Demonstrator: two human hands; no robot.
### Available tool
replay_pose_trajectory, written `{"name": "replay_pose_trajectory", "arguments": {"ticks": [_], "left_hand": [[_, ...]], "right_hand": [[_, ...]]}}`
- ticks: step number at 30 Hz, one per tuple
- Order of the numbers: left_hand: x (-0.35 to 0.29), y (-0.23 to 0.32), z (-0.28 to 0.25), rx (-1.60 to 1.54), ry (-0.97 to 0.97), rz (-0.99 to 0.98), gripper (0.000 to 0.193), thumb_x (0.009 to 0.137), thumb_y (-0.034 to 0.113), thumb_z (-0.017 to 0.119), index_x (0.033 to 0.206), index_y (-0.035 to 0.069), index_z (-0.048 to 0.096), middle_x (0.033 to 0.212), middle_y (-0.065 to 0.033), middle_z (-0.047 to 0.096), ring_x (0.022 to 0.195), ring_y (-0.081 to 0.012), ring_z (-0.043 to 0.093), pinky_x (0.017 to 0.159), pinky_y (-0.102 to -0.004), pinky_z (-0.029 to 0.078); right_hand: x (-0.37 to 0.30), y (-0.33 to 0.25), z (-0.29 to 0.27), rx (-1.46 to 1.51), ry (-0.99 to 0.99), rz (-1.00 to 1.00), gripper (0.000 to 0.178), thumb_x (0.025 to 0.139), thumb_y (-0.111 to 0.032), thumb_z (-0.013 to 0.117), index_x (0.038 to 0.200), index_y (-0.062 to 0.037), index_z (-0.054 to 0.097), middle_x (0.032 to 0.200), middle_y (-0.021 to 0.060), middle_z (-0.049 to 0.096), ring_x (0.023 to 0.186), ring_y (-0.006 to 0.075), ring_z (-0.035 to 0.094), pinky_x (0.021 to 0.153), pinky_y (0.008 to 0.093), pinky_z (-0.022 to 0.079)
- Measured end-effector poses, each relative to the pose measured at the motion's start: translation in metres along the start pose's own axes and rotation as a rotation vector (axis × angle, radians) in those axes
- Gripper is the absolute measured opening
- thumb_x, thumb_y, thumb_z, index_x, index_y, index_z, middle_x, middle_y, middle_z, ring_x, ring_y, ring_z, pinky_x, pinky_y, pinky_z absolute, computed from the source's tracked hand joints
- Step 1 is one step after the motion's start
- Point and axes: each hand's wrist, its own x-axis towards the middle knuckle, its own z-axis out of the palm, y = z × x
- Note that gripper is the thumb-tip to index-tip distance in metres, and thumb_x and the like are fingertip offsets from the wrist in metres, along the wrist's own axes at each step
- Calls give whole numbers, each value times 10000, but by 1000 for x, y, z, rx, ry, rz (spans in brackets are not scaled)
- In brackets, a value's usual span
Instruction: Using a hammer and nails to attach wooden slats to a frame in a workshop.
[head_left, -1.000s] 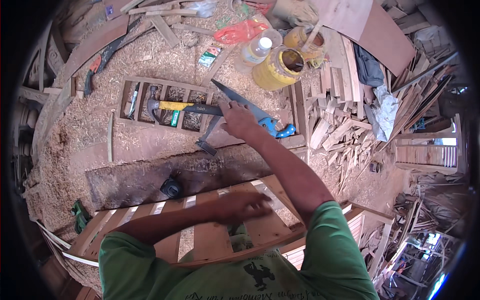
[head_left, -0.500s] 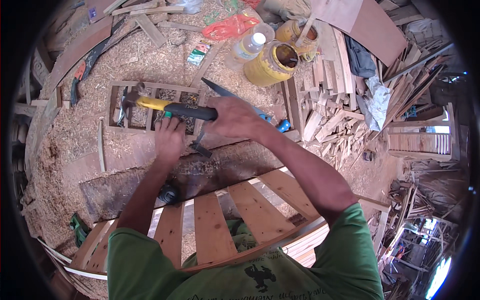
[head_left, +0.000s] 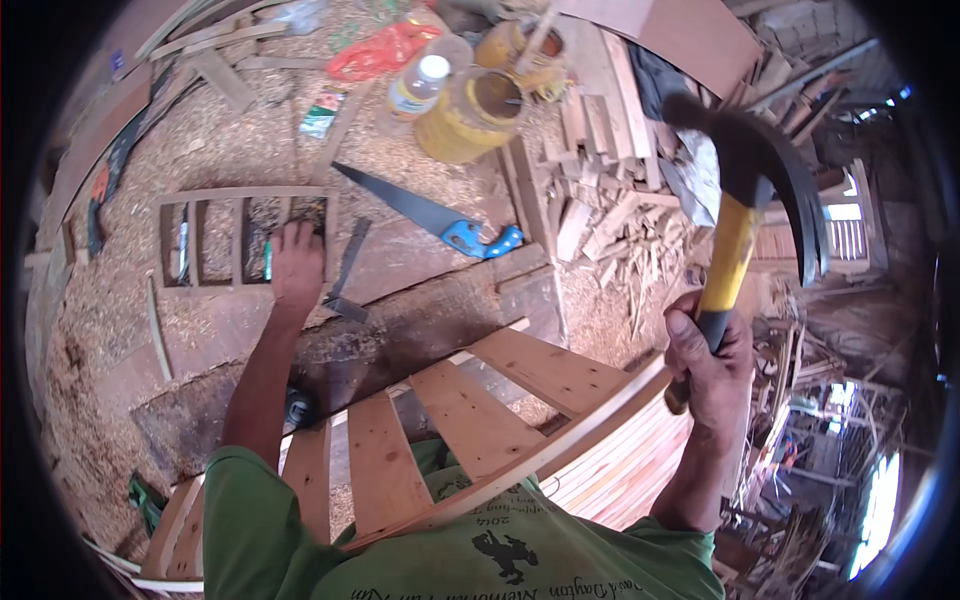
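Observation:
My right hand (head_left: 712, 365) grips a claw hammer (head_left: 738, 235) by its yellow and black handle, raised on the right with the dark head up. My left hand (head_left: 297, 262) reaches into a compartment of a wooden divided box (head_left: 240, 190). Its fingers are slightly apart over small dark pieces; the fingertips are partly hidden. Beside that hand lies a dark metal try square (head_left: 350, 265). Farther right rests a handsaw (head_left: 410, 208) with a blue handle.
Nearest me is a slatted wooden frame (head_left: 470, 410), with a dark plank (head_left: 400, 330) beyond it. A clear bottle (head_left: 415, 90) and a yellow-stained container (head_left: 465, 125) stand farther off. Wood offcuts (head_left: 620, 215) are piled to the right; shavings (head_left: 110, 300) cover the floor.
My right hand has swung the hammer from above the divided box up to the right, uncovering the saw. The left hand has moved farther into the box. The view has shifted right.

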Motion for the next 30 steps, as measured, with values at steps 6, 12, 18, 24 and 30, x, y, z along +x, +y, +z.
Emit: {"name": "replay_pose_trajectory", "arguments": {"ticks": [6,12,18,24,30], "left_hand": [[-6,-17,-10,88,-2,53,208,831,128,618,994,18,684,1170,-135,599,1224,-310,520,1058,-468,400],[-5,-20,-29,10,-161,57,266,865,66,627,1129,39,605,1062,-167,663,1091,-364,633,943,-485,488],[9,-15,-37,-334,-175,-296,192,972,20,543,1150,75,591,890,-226,703,863,-472,692,727,-576,537],[14,-33,-90,-1005,-271,-697,128,992,78,614,1077,15,687,778,-11,636,669,-95,582,606,-278,478],[11,82,-264,-1128,48,-648,114,980,129,692,1033,33,723,837,-5,668,768,-101,594,705,-271,490]], "right_hand": [[-62,72,-45,-114,259,227,434,959,-257,787,1286,6,676,646,-96,479,529,4,380,487,209,274],[-87,122,-18,-14,370,309,456,978,-247,768,1350,-22,628,707,-86,492,596,10,420,534,193,326],[-81,132,-25,-22,353,294,539,984,-287,760,1442,-51,599,728,-78,512,599,21,434,544,194,346],[-66,147,-16,154,298,167,482,983,-208,758,1400,-5,626,1015,6,654,832,62,538,735,217,449],[-58,156,-15,371,255,71,263,965,-163,760,1172,-28,670,693,-88,483,559,18,425,490,212,339]]}}
